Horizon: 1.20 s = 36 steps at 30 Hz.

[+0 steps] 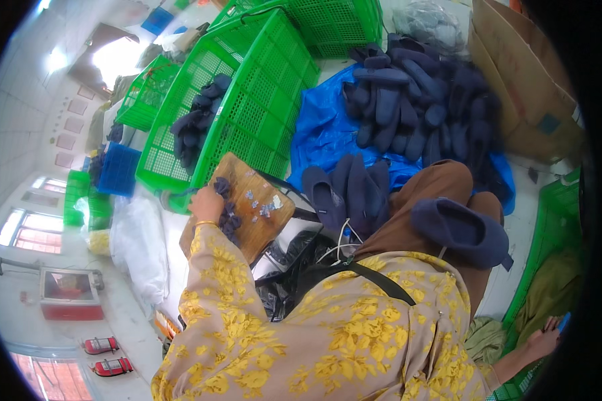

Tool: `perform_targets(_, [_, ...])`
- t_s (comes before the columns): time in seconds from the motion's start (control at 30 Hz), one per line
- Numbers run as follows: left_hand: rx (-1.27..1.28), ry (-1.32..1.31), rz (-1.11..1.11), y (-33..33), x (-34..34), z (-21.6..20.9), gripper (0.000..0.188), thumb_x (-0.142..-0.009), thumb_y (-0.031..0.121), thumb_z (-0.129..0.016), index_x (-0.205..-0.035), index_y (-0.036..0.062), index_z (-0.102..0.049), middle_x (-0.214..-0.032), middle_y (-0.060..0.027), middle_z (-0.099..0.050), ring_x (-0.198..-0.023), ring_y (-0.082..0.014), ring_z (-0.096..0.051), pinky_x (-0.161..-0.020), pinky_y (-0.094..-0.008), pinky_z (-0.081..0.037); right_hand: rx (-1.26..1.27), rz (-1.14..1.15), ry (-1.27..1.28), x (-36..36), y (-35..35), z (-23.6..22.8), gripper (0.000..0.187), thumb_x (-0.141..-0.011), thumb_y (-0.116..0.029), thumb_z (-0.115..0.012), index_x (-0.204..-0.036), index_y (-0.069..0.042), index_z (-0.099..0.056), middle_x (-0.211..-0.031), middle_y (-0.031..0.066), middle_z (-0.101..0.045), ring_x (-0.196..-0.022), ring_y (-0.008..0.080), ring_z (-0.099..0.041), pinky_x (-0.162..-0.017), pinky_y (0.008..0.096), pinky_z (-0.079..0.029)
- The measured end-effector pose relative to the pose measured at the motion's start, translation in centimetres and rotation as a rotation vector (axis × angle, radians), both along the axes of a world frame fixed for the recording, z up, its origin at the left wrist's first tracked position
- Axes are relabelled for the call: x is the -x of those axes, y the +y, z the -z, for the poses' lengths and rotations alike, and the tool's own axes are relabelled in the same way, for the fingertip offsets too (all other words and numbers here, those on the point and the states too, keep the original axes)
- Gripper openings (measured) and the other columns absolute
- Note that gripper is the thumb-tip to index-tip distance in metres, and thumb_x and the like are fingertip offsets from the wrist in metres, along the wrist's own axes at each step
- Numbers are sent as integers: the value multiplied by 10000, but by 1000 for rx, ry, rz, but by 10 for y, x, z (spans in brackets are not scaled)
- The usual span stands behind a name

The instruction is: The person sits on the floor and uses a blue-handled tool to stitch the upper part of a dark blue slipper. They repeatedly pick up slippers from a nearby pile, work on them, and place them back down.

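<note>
White left wall [13,284]: two extinguishers [107,368], labels [121,365] illegible. Left hand [207,202] curled at dark scraps [230,220] on one board [246,179], grip unclear. Right hand's [544,341] fingers grip blue object [564,321]. One slipper [451,227] on lap [398,230].

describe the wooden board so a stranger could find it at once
Find the big green crate holding dark items. Just below it in the picture, by the left hand, sits a wooden board. Strewn with dark scraps and pale bits, its brown wood contrasts with the crate's green mesh.

The slippers [386,107] at upper right are navy, crates [264,110] upper centre green, lower-centre top [341,327] beige, yellow-flowered.
</note>
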<state>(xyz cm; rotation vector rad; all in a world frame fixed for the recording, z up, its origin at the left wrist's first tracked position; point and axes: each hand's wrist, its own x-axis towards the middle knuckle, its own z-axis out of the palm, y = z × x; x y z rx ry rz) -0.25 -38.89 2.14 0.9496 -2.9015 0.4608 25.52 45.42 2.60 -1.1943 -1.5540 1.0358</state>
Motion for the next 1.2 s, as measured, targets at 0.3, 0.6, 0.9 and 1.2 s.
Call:
perform_targets(0.3, [-1118, 578, 531, 119, 13, -54, 250, -812, 54, -710, -1053, 6, -666, -892, -95, -683, -788, -186, -651, -698, -270, -506, 37, -267, 286, 51, -74, -1, 250, -916, -102, -570, -1156, -58, -623, -891, -27, -546, -651, 48, -413, -579, 205, -340])
perform_targets(0.6, [-1520, -442, 1349, 398, -10, -77, 256, -769, 84, -788, -998, 30, -687, -857, -65, -639, -728, -146, -593, -635, -261, -458, 463, -1180, -2, 116, -249, -51, 294, -848, -50, -703, -1130, -64, -617, -868, -65, -512, -710, 14, -403, -630, 183, -343])
perform_targets(0.9, [-2049, -801, 788, 430, -17, -56, 239, -892, 92, -698, -1096, -5, -616, -951, -4, -621, -785, -50, -568, -684, -195, -477, 445, -976, 56, 95, -244, -31, 183, -882, -48, -686, -1052, -34, -618, -820, -63, -564, -676, 4, -419, -591, 188, -343])
perform_targets(1.2, [-2111, -773, 745, 425, -17, -53, 230, -902, 41, -676, -1106, -18, -589, -919, -48, -642, -781, -88, -609, -697, -224, -512, -371, -1088, -32, 94, -241, -25, 457, -639, 15, -720, -1072, -125, -675, -729, 43, -530, -622, 247, -572, -517, 293, -413])
